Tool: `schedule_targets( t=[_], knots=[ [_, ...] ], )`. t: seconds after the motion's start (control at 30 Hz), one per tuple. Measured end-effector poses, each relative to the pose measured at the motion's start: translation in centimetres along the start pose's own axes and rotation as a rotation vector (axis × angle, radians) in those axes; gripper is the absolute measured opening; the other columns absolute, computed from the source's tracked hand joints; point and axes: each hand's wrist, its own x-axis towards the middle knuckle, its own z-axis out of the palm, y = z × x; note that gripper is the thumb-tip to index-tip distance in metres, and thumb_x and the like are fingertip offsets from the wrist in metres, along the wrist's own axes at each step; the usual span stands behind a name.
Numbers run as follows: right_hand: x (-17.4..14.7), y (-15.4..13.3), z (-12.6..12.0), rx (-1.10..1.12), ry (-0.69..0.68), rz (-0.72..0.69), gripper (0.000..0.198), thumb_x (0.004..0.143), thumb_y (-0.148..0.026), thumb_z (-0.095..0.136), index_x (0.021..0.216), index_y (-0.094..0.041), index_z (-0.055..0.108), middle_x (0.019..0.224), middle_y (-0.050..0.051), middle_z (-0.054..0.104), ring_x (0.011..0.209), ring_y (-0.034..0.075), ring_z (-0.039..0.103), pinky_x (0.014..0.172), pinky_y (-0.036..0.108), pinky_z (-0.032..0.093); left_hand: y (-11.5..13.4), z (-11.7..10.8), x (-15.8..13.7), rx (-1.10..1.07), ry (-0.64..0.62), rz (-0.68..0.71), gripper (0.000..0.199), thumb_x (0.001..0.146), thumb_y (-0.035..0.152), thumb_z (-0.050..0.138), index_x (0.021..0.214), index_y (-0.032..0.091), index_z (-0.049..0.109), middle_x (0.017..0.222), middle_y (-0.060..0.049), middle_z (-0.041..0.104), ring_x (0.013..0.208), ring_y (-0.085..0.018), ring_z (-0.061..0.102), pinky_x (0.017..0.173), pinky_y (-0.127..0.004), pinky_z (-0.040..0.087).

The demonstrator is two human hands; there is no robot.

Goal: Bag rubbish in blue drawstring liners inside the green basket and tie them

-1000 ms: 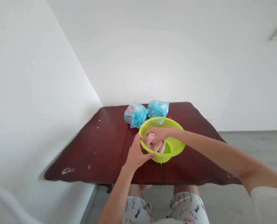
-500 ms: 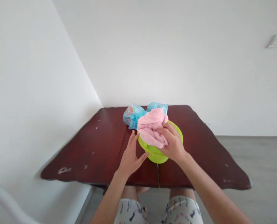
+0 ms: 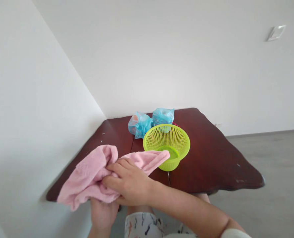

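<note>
A crumpled pink towel [image 3: 92, 175] hangs over the front left part of the table, one end trailing right across the near rim of a yellow-green plastic basket [image 3: 149, 137]. My right hand [image 3: 130, 185] grips the towel from above, fingers curled into its folds. Beneath the cloth is my left hand [image 3: 103, 210]; its wrist and lower part show, while the towel hides its fingers. The basket has mesh walls, and its green bottom shows with nothing lying on it.
Two knotted blue plastic bags, one on the left [image 3: 140, 125] and one on the right [image 3: 163, 115], sit behind the basket. The dark red wooden table [image 3: 211, 155] has wavy edges and meets the white wall at the back. Another wall borders its left side.
The pink towel has come out of the basket and moved left and nearer to me in my right hand. My left hand has left the basket's side and gone under the towel.
</note>
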Motion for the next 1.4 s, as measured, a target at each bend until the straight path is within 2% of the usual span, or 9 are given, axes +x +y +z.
schedule_targets(
  t=[0.27, 0.33, 0.43, 0.57, 0.77, 0.93, 1.13, 1.23, 1.4],
  knots=[
    [-5.6, -3.3, 6.9, 0.162, -0.353, 0.333, 0.07, 0.114, -0.044, 0.073, 0.174, -0.02, 0.047, 0.194, 0.028, 0.032, 0.178, 0.043, 0.038, 0.145, 0.069, 0.035, -0.8, -2.0, 1.2, -0.115, 0.357, -0.485, 0.047, 0.084, 0.038, 0.084, 0.128, 0.021, 0.081, 0.115, -0.013, 0.09, 0.113, -0.038, 0.088, 0.091, -0.049, 0.077],
    [-7.9, -3.4, 7.3, 0.242, -0.417, 0.394, 0.085, 0.109, -0.037, 0.08, 0.182, -0.022, 0.04, 0.199, 0.029, 0.018, 0.186, 0.044, 0.023, 0.148, 0.071, 0.029, -1.5, -1.9, 2.4, -0.003, 0.37, -0.445, 0.05, 0.078, 0.033, 0.087, 0.125, 0.02, 0.08, 0.114, -0.012, 0.089, 0.108, -0.036, 0.089, 0.089, -0.046, 0.076],
    [-12.6, -3.3, 6.3, 0.322, -0.521, 0.525, 0.106, 0.1, -0.017, 0.08, 0.192, -0.028, 0.028, 0.202, 0.028, 0.01, 0.189, 0.045, 0.014, 0.147, 0.077, 0.029, -1.9, -2.2, 5.2, 0.332, 0.341, -0.089, 0.065, 0.076, 0.041, 0.093, 0.135, 0.021, 0.075, 0.128, -0.013, 0.086, 0.12, -0.035, 0.085, 0.102, -0.047, 0.074],
    [-21.5, -3.4, 3.3, 0.302, -0.464, 0.747, 0.082, 0.099, -0.005, 0.061, 0.177, -0.028, 0.059, 0.192, 0.02, 0.045, 0.175, 0.038, 0.05, 0.142, 0.068, 0.046, -0.8, -3.6, 10.7, 1.015, 0.235, 0.312, 0.097, 0.083, 0.048, 0.093, 0.168, 0.021, 0.055, 0.159, -0.021, 0.074, 0.141, -0.043, 0.076, 0.12, -0.057, 0.064],
    [-32.4, -2.9, -2.7, -0.033, -0.055, 0.849, 0.047, 0.107, -0.014, 0.056, 0.14, -0.035, 0.081, 0.136, 0.012, 0.087, 0.124, 0.036, 0.087, 0.107, 0.061, 0.075, -3.6, -4.6, 17.1, 1.648, 0.054, 0.183, 0.081, 0.095, 0.018, 0.069, 0.175, 0.015, 0.054, 0.185, -0.026, 0.053, 0.179, -0.052, 0.036, 0.146, -0.076, 0.024],
    [-35.5, 0.8, -7.8, -0.274, 0.118, 1.011, 0.032, 0.115, -0.029, 0.056, 0.137, -0.033, 0.079, 0.13, 0.014, 0.088, 0.121, 0.037, 0.087, 0.106, 0.059, 0.075, -7.4, -5.1, 16.5, 1.628, 0.185, 0.15, 0.085, 0.102, 0.025, 0.062, 0.183, 0.008, 0.042, 0.198, -0.035, 0.02, 0.186, -0.056, 0.017, 0.144, -0.082, 0.023],
    [-38.0, 9.0, -12.0, -0.49, 0.002, 1.139, 0.046, 0.117, -0.043, 0.05, 0.15, -0.022, 0.074, 0.153, 0.019, 0.079, 0.142, 0.041, 0.076, 0.123, 0.066, 0.063, -6.7, -4.3, 12.3, 1.376, 0.002, 0.484, 0.056, 0.101, 0.023, 0.059, 0.156, 0.019, 0.069, 0.177, -0.023, 0.062, 0.171, -0.042, 0.053, 0.145, -0.064, 0.04],
    [-38.7, 13.1, -11.1, -0.542, -0.061, 1.14, 0.053, 0.117, -0.047, 0.046, 0.152, -0.017, 0.074, 0.161, 0.023, 0.074, 0.147, 0.045, 0.073, 0.123, 0.069, 0.061, -8.0, -2.6, 10.4, 1.237, -0.315, 0.389, 0.036, 0.105, 0.021, 0.056, 0.131, 0.025, 0.08, 0.153, -0.016, 0.08, 0.149, -0.037, 0.073, 0.137, -0.061, 0.052],
    [-38.1, 15.3, -6.8, -0.492, 0.027, 1.093, 0.046, 0.115, -0.042, 0.048, 0.145, -0.02, 0.075, 0.16, 0.021, 0.077, 0.147, 0.043, 0.074, 0.134, 0.076, 0.05, -12.7, -0.6, 8.5, 1.201, -0.502, 0.23, 0.036, 0.117, 0.029, 0.053, 0.144, 0.03, 0.078, 0.178, -0.011, 0.065, 0.171, -0.033, 0.058, 0.146, -0.062, 0.044]
  ],
)
